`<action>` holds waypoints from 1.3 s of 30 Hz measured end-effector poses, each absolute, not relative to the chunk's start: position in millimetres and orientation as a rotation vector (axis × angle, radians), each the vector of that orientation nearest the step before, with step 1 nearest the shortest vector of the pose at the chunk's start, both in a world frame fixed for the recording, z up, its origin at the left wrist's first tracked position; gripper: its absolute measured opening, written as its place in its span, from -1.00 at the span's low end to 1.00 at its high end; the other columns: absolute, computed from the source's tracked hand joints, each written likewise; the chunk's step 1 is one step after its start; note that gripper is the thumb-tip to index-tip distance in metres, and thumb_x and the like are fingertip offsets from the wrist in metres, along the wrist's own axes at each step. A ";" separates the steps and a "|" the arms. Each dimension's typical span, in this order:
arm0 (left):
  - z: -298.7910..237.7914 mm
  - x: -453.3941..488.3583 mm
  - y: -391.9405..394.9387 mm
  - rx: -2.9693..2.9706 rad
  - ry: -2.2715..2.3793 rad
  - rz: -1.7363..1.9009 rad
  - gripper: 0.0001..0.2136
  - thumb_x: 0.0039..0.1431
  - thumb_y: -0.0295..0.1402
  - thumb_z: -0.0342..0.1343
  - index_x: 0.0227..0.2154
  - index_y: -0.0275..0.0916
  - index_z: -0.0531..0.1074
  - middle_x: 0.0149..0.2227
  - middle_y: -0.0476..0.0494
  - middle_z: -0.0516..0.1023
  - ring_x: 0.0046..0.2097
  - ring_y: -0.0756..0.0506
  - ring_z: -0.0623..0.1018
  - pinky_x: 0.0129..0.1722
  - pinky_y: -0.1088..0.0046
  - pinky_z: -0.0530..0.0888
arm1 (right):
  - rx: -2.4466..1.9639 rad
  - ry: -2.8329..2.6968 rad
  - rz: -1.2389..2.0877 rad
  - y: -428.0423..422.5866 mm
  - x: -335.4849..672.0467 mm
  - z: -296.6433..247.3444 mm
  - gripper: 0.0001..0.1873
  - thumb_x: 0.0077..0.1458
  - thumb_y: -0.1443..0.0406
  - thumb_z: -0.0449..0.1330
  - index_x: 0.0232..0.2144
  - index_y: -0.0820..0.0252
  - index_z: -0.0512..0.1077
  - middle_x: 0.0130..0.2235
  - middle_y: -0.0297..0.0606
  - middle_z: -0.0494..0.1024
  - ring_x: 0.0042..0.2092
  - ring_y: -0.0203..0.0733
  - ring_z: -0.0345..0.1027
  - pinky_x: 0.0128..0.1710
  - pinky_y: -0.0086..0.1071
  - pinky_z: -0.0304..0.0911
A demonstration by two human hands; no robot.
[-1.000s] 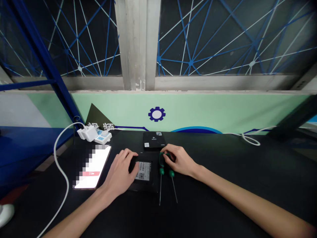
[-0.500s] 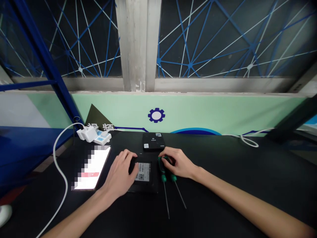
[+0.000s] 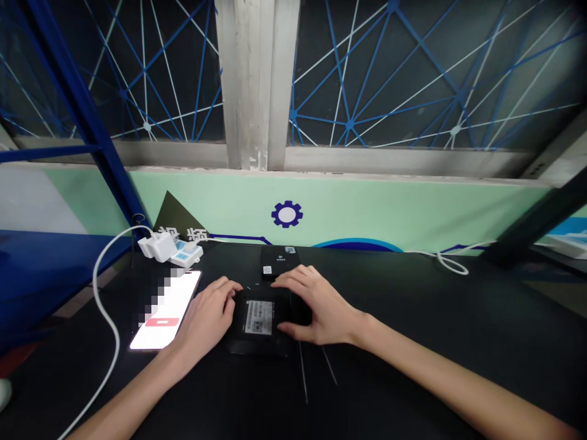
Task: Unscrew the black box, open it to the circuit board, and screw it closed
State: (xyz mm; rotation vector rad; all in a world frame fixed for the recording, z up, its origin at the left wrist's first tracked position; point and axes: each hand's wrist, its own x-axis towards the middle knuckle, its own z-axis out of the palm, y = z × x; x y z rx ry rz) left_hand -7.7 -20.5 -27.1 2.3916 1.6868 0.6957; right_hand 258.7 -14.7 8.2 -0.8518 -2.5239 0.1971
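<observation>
A flat black electronic box (image 3: pixel 239 344) lies on the desk, its white printed label facing up. My left hand (image 3: pixel 210 315) is closed about its left side, fingers over the far left corner and thumb along the edge. My right hand (image 3: pixel 318 305) is open at the box's right side; its fingers reach the far edge and its thumb points at the label. Under my right hand lie two screwdrivers (image 3: pixel 303 373), their thin shafts toward me and their handles mostly hidden. Two tiny slivers, perhaps screws (image 3: pixel 249 288), sit just beyond the box.
A smaller black box (image 3: pixel 279 260) stands behind, near the wall. To the left lie a lit phone (image 3: pixel 169 311) and a white power strip (image 3: pixel 186 252) with a plug and a looping white cable (image 3: pixel 107 318). Another white cable (image 3: pixel 452 263) lies at the back right.
My right hand has let go of the screwdrivers, moved left to the box and spread its fingers. My left thumb has drawn back from the label to the box's left edge.
</observation>
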 end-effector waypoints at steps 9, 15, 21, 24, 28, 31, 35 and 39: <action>-18.3 -6.1 -21.8 2.341 1.761 0.605 -0.71 0.31 -0.45 -0.15 -0.13 -0.16 0.48 -0.09 -0.11 0.59 -0.11 -0.16 0.59 -0.16 0.33 0.43 | -0.991 -2.783 0.207 -23.3 230.2 19.1 0.05 -0.19 -0.22 0.34 0.21 0.30 0.36 0.08 0.04 0.49 0.03 0.16 0.35 0.12 -0.03 0.18; -17.0 -5.4 -21.7 2.330 1.780 0.589 -0.70 0.30 -0.46 -0.14 -0.13 -0.17 0.50 -0.09 -0.10 0.60 -0.10 -0.17 0.59 -0.14 0.31 0.44 | -1.015 -2.775 0.173 -25.6 227.7 17.5 -0.04 -0.14 -0.21 0.31 0.16 0.27 0.40 0.00 0.01 0.52 -0.02 0.13 0.37 0.03 -0.08 0.25; -16.9 -6.9 -21.6 2.329 1.820 0.557 -0.70 0.27 -0.47 -0.12 -0.13 -0.15 0.50 -0.07 -0.08 0.61 -0.09 -0.18 0.59 -0.15 0.33 0.42 | -1.029 -2.663 0.153 -28.5 224.4 14.7 -0.23 -0.27 -0.12 0.37 -0.07 0.22 0.43 -0.17 -0.13 0.53 -0.17 0.01 0.34 -0.10 -0.18 0.27; -14.6 -6.5 -22.3 2.299 1.864 0.533 -0.72 0.26 -0.46 -0.08 -0.13 -0.13 0.50 -0.07 -0.06 0.61 -0.12 -0.16 0.59 -0.23 0.36 0.39 | -1.017 -2.616 0.103 -27.7 227.1 17.4 -0.38 -0.30 -0.09 0.37 -0.26 0.18 0.42 -0.15 -0.14 0.51 -0.18 -0.01 0.31 -0.14 -0.20 0.25; -9.8 -3.7 -23.8 2.258 1.895 0.499 -0.81 0.27 -0.40 -0.02 -0.20 -0.10 0.49 -0.28 0.00 0.61 -0.28 -0.11 0.57 -0.38 0.41 0.30 | -1.036 -2.544 -0.009 -21.6 237.7 24.5 -0.50 -0.32 -0.05 0.39 -0.48 0.15 0.33 -0.12 -0.12 0.51 -0.22 -0.07 0.28 -0.22 -0.24 0.19; -8.0 -2.0 -24.7 2.228 1.896 0.477 -0.87 0.27 -0.35 0.00 -0.34 -0.11 0.44 -0.43 0.05 0.54 -0.41 -0.06 0.50 -0.47 0.43 0.22 | -1.132 -2.489 -0.125 -13.5 246.5 27.8 -0.53 -0.26 -0.03 0.36 -0.55 0.15 0.27 -0.19 -0.14 0.52 -0.28 -0.13 0.26 -0.25 -0.26 0.15; -10.3 -1.7 -24.9 2.211 1.901 0.445 -0.82 0.24 -0.31 0.01 -0.49 -0.14 0.34 -0.53 0.08 0.48 -0.48 -0.03 0.43 -0.50 0.45 0.17 | -1.311 -2.430 -0.284 -1.8 254.7 25.4 -0.55 -0.20 -0.05 0.32 -0.57 0.14 0.27 -0.34 -0.18 0.50 -0.30 -0.09 0.28 -0.24 -0.23 0.15; -12.8 -1.4 -25.0 2.210 1.907 0.415 -0.78 0.24 -0.33 -0.01 -0.54 -0.17 0.28 -0.58 0.06 0.42 -0.52 -0.02 0.39 -0.51 0.45 0.12 | -1.449 -2.388 -0.370 4.4 258.1 18.9 -0.54 -0.13 -0.10 0.27 -0.55 0.16 0.35 -0.36 -0.13 0.51 -0.28 -0.02 0.34 -0.19 -0.18 0.18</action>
